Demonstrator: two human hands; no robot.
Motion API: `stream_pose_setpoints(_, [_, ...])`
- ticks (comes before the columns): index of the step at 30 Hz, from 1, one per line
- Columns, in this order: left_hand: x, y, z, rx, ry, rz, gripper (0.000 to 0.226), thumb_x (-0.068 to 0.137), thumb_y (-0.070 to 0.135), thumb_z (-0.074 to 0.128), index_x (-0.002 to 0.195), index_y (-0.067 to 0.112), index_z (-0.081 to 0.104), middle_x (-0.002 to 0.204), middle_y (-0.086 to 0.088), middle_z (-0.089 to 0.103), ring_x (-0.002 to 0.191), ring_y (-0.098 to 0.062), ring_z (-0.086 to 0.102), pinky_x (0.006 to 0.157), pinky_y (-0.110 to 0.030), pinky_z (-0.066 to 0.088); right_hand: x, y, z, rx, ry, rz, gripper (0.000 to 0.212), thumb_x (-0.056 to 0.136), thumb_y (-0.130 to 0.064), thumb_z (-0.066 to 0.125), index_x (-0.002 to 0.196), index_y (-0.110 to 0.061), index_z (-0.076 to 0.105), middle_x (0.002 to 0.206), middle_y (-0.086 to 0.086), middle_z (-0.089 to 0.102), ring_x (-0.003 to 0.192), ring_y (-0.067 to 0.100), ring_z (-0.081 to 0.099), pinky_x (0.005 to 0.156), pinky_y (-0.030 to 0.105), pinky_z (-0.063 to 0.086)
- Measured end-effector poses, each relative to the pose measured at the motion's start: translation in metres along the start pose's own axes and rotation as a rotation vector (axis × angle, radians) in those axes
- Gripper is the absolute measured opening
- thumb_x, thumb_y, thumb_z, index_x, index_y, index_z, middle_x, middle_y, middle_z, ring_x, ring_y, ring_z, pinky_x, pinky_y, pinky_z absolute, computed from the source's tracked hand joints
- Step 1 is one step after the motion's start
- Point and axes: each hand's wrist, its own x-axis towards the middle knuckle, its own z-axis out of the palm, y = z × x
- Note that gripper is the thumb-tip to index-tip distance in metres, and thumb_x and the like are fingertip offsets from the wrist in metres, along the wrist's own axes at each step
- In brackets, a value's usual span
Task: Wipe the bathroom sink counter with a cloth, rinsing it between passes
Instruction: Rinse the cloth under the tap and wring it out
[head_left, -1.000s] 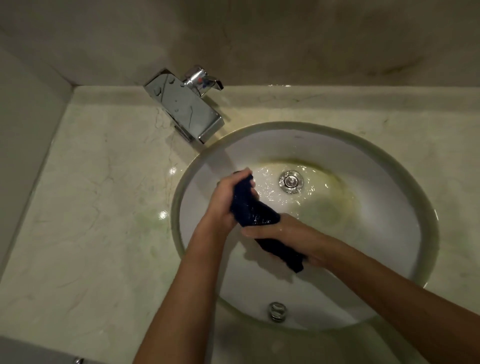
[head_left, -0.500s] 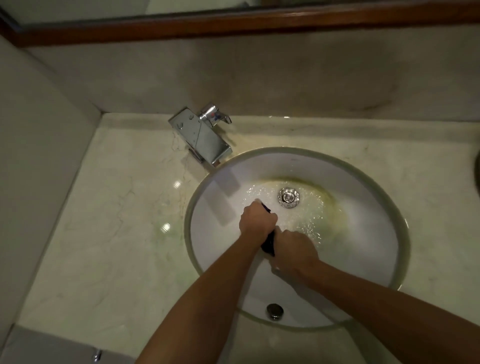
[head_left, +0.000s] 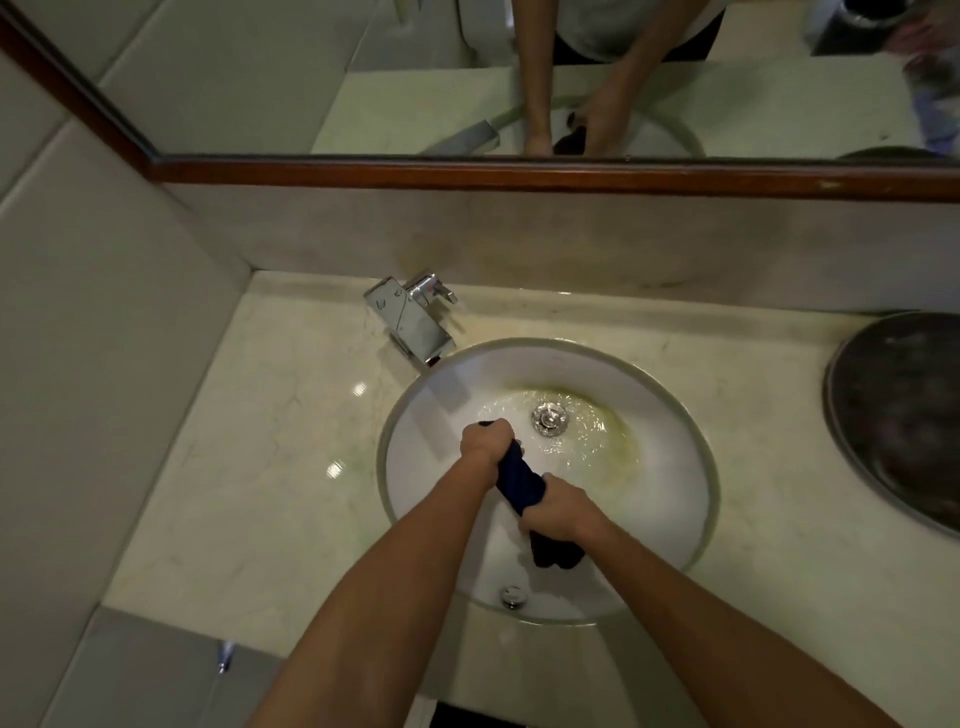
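I see the dark blue cloth (head_left: 517, 475) bunched into a thick roll over the middle of the white sink basin (head_left: 670, 467), held above the bowl between my two hands. My left hand (head_left: 485, 441) grips the far end with its fingers curled tight round it, and my right hand (head_left: 558, 512) grips the near part in the same way, with a loose tail of cloth hanging out below it toward the near rim. The roll runs on a slant from far left to near right between the two fists. Just beyond the hands, water lies rippled and shining round the chrome drain (head_left: 549, 418), over a yellowish stain in the bottom of the bowl. A small overflow fitting (head_left: 513, 596) sits on the near wall of the basin. The square chrome faucet (head_left: 413, 325) stands at the far left edge of the basin, its spout reaching over the rim. The pale marble tabletop (head_left: 249, 467) surrounds the sink, with bright glints on its left part. At the right edge a dark round metal tray (head_left: 904, 415) rests on the tabletop. Along the far wall a wood-framed mirror (head_left: 260, 78) reflects the arms and cloth.
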Motion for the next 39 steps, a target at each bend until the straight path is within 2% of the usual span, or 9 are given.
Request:
stream_pose_setpoints(4, [-0.005, -0.002, 0.007, -0.145, -0.009, -0.053, 0.013, 0.083, 0.002, 0.055, 0.09, -0.004, 0.064, 0.067, -0.018, 0.069, 0.064, -0.032, 0.064, 0.074, -0.049, 0.062, -0.012, 0.009, -0.011, 0.31, -0.109, 0.122, 0.036, 0.062, -0.018, 0.07, 0.095, -0.004, 0.062, 0.085, 0.014, 0.067, 0.07, 0.028, 0.064, 0.062, 0.031, 0.05])
stream_pose_setpoints(15, [-0.012, 0.007, 0.014, -0.158, -0.064, 0.017, 0.004, 0.087, 0.004, 0.064, 0.09, 0.003, 0.064, 0.074, -0.015, 0.069, 0.061, -0.026, 0.063, 0.068, -0.036, 0.057, -0.019, 0.019, -0.002, 0.331, 0.148, 0.005, 0.015, 0.068, -0.021, 0.065, 0.078, -0.013, 0.058, 0.077, 0.005, 0.064, 0.066, 0.023, 0.06, 0.057, 0.026, 0.043])
stream_pose_setpoints(20, [-0.031, 0.023, -0.016, -0.197, -0.492, -0.015, 0.033, 0.084, 0.033, 0.079, 0.096, 0.006, 0.063, 0.086, -0.013, 0.066, 0.076, -0.024, 0.065, 0.08, -0.04, 0.055, -0.038, 0.016, -0.026, 0.631, -0.248, -0.06, 0.037, 0.083, -0.029, 0.078, 0.107, -0.004, 0.065, 0.089, 0.014, 0.073, 0.072, 0.025, 0.065, 0.067, 0.035, 0.053])
stream_pose_setpoints(25, [-0.052, 0.039, -0.063, -0.466, -0.913, 0.015, 0.02, 0.083, 0.01, 0.05, 0.102, 0.006, 0.054, 0.104, -0.014, 0.058, 0.098, -0.027, 0.059, 0.096, -0.041, 0.046, -0.054, 0.006, -0.057, 0.963, -0.467, -0.101, 0.076, 0.071, -0.045, 0.083, 0.128, 0.001, 0.065, 0.127, 0.021, 0.068, 0.112, 0.037, 0.065, 0.11, 0.053, 0.046])
stream_pose_setpoints(28, [-0.055, 0.044, -0.074, -0.497, -0.918, 0.145, 0.026, 0.088, 0.009, 0.066, 0.112, 0.0, 0.067, 0.11, -0.015, 0.07, 0.106, -0.026, 0.068, 0.098, -0.041, 0.054, -0.064, -0.003, -0.061, 1.204, -0.623, -0.182, 0.083, 0.07, -0.047, 0.085, 0.131, 0.005, 0.063, 0.109, 0.022, 0.07, 0.088, 0.031, 0.07, 0.085, 0.043, 0.06])
stream_pose_setpoints(30, [-0.06, 0.048, -0.074, -0.504, -0.88, 0.179, 0.06, 0.074, 0.025, 0.089, 0.124, 0.0, 0.065, 0.119, -0.017, 0.068, 0.112, -0.027, 0.067, 0.097, -0.043, 0.057, -0.07, -0.013, -0.056, 1.41, -0.879, -0.26, 0.083, 0.083, -0.045, 0.076, 0.145, 0.002, 0.049, 0.096, 0.016, 0.067, 0.068, 0.021, 0.066, 0.061, 0.027, 0.057])
stream_pose_setpoints(32, [-0.064, 0.048, -0.07, -0.497, -0.899, 0.18, 0.076, 0.062, 0.043, 0.095, 0.124, 0.007, 0.069, 0.123, -0.015, 0.068, 0.112, -0.029, 0.067, 0.092, -0.051, 0.058, -0.071, -0.027, -0.045, 1.539, -1.057, -0.39, 0.068, 0.098, -0.04, 0.059, 0.147, -0.005, 0.031, 0.099, 0.014, 0.064, 0.064, 0.018, 0.064, 0.059, 0.022, 0.055])
stream_pose_setpoints(35, [-0.069, 0.051, -0.058, -0.737, -1.032, 0.206, 0.04, 0.063, 0.034, 0.093, 0.093, 0.013, 0.078, 0.117, -0.007, 0.072, 0.114, -0.026, 0.069, 0.104, -0.049, 0.05, -0.076, -0.045, -0.031, 1.559, -1.138, -0.555, 0.051, 0.1, -0.034, 0.055, 0.136, -0.007, 0.032, 0.101, 0.011, 0.063, 0.06, 0.013, 0.053, 0.062, 0.02, 0.056])
stream_pose_setpoints(39, [-0.063, 0.055, -0.055, -0.938, -1.26, 0.115, 0.044, 0.077, 0.009, 0.079, 0.118, 0.013, 0.066, 0.106, -0.002, 0.071, 0.098, -0.017, 0.071, 0.098, -0.036, 0.055, -0.076, -0.045, -0.015, 1.541, -1.171, -0.552, 0.055, 0.098, -0.024, 0.058, 0.136, -0.012, 0.02, 0.108, 0.007, 0.061, 0.065, 0.01, 0.06, 0.063, 0.019, 0.053])
